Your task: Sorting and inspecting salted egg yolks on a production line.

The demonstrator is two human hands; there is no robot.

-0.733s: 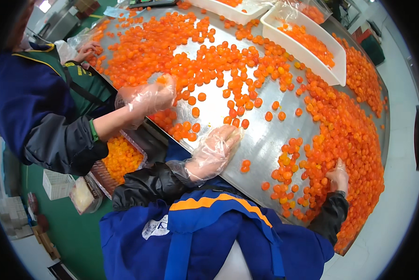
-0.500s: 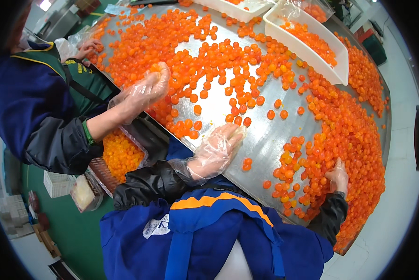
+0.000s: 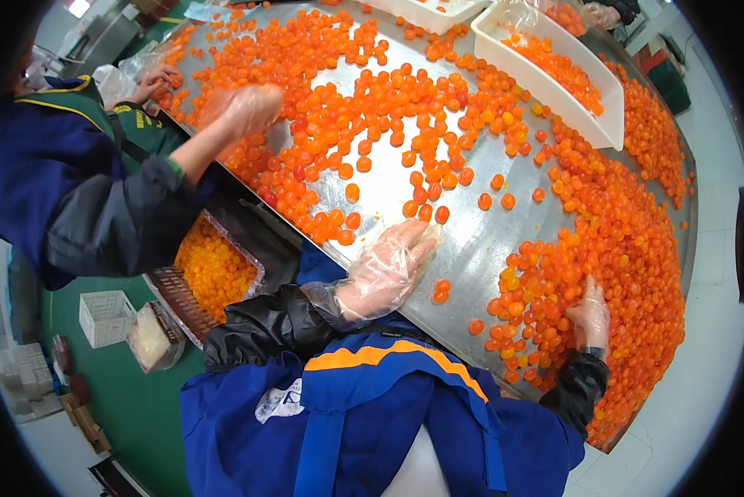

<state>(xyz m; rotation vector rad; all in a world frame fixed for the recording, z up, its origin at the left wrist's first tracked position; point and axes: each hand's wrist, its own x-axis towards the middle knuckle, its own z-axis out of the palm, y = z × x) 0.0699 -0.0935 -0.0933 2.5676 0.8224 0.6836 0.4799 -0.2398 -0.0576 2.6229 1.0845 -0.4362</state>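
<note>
My left hand [image 3: 391,269], in a clear plastic glove, lies on the bare metal near the table's front edge. Its fingers stretch forward, with nothing visible in them. A few small, glossy orange round fruits [image 3: 442,214] sit just beyond its fingertips, apart from them. On the right, my right hand [image 3: 589,318], also gloved, reaches into the left side of a large heap of the same fruits [image 3: 628,265]. Its fingers are extended and apart, touching the heap, their tips partly among the fruits. Looser orange and yellowish fruits [image 3: 517,308] spread beside its thumb side.
At left, a co-worker's gloved hand [image 3: 243,112] hovers over more fruits. White tubs [image 3: 616,124] stand at the table's far side, where another person's hand [image 3: 601,15] shows. Below the table's left edge is a basket [image 3: 169,290] of yellow-orange fruits, near a white crate [image 3: 105,319].
My right hand has shifted slightly left at the heap; my left hand stays put. The co-worker's hand has swung left over the fruits. A hand has appeared by the far tub.
</note>
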